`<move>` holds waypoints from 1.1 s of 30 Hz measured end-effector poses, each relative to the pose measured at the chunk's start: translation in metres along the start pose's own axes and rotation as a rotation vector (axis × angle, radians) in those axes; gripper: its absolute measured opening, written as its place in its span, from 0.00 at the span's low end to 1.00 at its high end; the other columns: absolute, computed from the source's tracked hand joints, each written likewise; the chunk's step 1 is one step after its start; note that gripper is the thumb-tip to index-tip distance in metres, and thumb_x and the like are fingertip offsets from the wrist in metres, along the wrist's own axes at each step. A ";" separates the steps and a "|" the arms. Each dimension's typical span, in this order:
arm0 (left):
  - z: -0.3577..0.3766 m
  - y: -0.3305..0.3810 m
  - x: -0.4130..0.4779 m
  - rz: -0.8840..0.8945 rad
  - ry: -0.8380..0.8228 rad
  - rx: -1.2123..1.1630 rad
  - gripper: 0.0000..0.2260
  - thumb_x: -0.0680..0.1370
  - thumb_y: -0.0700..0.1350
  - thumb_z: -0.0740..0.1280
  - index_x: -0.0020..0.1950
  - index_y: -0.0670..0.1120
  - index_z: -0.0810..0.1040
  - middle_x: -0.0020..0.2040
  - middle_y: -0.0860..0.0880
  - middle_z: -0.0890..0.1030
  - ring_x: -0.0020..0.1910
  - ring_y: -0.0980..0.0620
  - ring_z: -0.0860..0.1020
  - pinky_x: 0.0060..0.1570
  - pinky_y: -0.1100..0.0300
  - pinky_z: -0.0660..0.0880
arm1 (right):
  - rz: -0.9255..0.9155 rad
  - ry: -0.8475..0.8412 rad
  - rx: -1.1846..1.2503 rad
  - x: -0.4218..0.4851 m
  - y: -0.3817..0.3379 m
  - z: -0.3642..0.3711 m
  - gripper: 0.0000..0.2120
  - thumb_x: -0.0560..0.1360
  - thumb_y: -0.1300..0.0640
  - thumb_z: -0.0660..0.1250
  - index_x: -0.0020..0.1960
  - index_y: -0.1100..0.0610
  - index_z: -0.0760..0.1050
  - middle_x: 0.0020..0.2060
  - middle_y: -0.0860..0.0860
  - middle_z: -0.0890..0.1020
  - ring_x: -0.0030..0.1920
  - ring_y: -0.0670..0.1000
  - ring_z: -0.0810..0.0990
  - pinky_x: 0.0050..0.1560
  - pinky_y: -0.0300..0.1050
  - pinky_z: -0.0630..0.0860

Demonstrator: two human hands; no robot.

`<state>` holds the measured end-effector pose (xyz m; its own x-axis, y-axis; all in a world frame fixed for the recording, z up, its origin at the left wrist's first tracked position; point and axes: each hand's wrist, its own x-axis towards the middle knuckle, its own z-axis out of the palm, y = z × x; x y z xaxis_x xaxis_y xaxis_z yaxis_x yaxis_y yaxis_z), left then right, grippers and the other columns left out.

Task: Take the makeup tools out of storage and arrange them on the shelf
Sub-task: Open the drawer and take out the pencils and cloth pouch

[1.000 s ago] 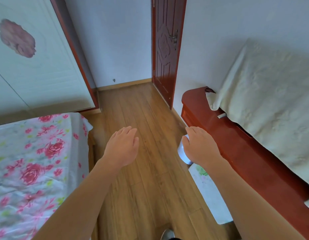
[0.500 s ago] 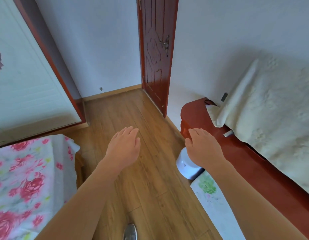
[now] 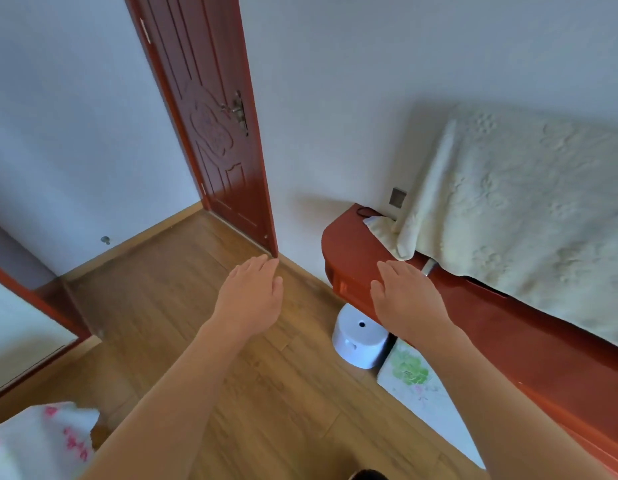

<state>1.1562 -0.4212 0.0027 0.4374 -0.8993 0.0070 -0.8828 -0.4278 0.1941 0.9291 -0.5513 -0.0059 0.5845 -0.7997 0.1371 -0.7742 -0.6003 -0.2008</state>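
My left hand (image 3: 250,296) is stretched out palm down over the wooden floor, fingers loosely apart, holding nothing. My right hand (image 3: 406,294) is also out flat and empty, hovering in front of the rounded end of a red-brown wooden cabinet (image 3: 349,244). A cream embossed cloth (image 3: 518,216) drapes over the cabinet's top and whatever stands on it. No makeup tools, storage box or shelf can be seen.
A white round stool (image 3: 357,336) stands on the floor below the cabinet's end, beside a white cushion with a green flower (image 3: 409,374). A closed red-brown door (image 3: 214,123) is ahead. A floral bed corner (image 3: 40,441) lies at lower left; wardrobe frame (image 3: 33,299) at left.
The view has swung up and to the right: the bed and wardrobe have slid off to the left, the cabinet and door are closer. Both hands stay out flat and empty.
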 end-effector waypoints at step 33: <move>0.078 0.114 0.243 0.840 -0.184 -0.126 0.18 0.81 0.49 0.54 0.68 0.46 0.71 0.63 0.50 0.76 0.63 0.48 0.73 0.64 0.51 0.70 | 0.779 0.023 -0.088 0.039 0.077 0.037 0.10 0.78 0.52 0.52 0.49 0.54 0.69 0.44 0.48 0.75 0.49 0.52 0.72 0.53 0.47 0.69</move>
<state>1.1482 -0.6954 -0.0503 -0.3947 -0.9179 0.0401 -0.8708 0.3876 0.3025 0.9019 -0.6284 -0.0523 -0.1399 -0.9901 0.0083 -0.9760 0.1365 -0.1695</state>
